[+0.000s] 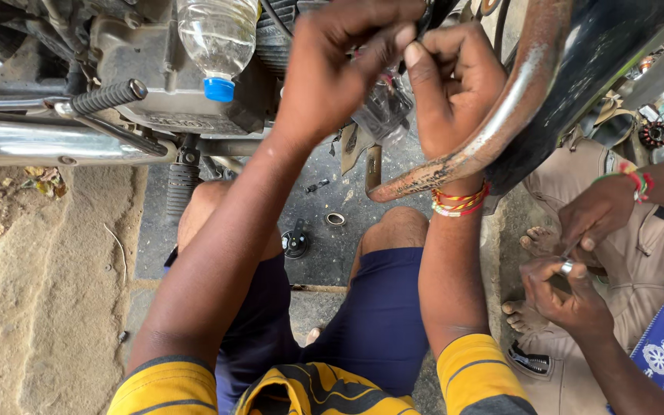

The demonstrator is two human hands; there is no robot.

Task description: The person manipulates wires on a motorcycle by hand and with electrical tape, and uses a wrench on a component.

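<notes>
Lying along the left edge of the ground [55, 307], a chrome exhaust pipe [48, 142] runs under a ribbed footpeg [107, 97]. Just right of it an upturned clear plastic bottle [219, 34] with a blue cap hangs against the motorcycle engine [147, 69]. The left hand [340, 65] reaches up, its fingers [382, 46] pinched narrow on a small dark part near a clear plastic bag [384, 111]. The right hand [455, 84] meets it, fingers curled close on the same spot; what exactly they grip I cannot tell. A rusty curved guard bar [501, 115] crosses that wrist. Between the knees on the ground lie a black round part [296, 242] and a metal ring [335, 219]. At the right edge, another person's hands [578, 253] work a small metal piece.
</notes>
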